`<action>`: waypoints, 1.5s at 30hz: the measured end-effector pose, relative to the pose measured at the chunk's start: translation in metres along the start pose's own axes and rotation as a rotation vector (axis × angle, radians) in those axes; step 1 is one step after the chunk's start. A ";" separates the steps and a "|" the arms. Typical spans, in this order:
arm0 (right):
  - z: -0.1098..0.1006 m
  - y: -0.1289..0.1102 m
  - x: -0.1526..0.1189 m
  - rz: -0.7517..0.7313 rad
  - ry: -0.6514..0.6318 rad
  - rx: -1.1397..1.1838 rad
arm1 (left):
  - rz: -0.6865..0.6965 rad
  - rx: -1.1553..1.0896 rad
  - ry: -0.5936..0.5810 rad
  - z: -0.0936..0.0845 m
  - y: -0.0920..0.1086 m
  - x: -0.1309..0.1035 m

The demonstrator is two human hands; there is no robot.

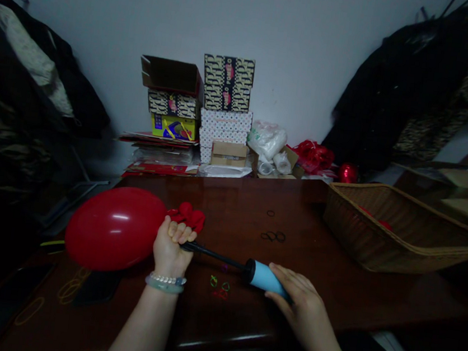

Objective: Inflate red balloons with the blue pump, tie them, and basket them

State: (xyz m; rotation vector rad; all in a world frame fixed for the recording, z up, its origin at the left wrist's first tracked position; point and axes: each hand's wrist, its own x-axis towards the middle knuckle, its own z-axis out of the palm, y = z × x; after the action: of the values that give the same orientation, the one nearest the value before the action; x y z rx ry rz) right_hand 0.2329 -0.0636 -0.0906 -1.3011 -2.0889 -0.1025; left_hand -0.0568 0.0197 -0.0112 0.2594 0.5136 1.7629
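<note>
A large, inflated red balloon lies to the left of my left hand. My left hand is closed around its neck and the black nozzle end of a hand balloon pump; the join is hidden in my fist. From there the pump's black rod runs right to its light blue barrel. My right hand is wrapped over that barrel. Just beyond my left fist sits a bunch of limp red balloons. Small coloured rubber bands lie on the table below the rod.
The dark wooden table bears black bands, yellowish rubber bands and a dark flat object. A wicker basket with red things inside stands at right. Patterned boxes are stacked at the wall, near plastic bags.
</note>
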 end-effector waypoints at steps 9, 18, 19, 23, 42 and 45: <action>0.002 -0.001 0.001 -0.021 0.036 -0.050 | -0.039 -0.052 -0.001 0.003 -0.010 -0.006; 0.013 -0.033 0.013 -0.006 0.055 -0.004 | -0.073 -0.015 -0.035 0.006 -0.026 -0.015; 0.015 -0.037 0.015 -0.003 0.061 0.004 | -0.074 -0.009 -0.047 0.005 -0.028 -0.016; 0.022 -0.048 0.020 -0.002 0.087 0.031 | -0.076 0.026 -0.065 0.005 -0.036 -0.020; 0.007 -0.013 0.007 -0.027 0.017 -0.003 | -0.003 -0.041 -0.018 0.001 0.000 -0.005; 0.002 -0.004 0.004 -0.025 -0.004 -0.006 | -0.001 -0.045 -0.013 0.002 0.005 -0.004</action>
State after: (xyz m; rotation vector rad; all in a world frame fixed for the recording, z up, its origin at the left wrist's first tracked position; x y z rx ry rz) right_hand 0.2275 -0.0623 -0.0885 -1.2802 -2.1099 -0.1176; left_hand -0.0594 0.0154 -0.0071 0.2394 0.4640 1.7684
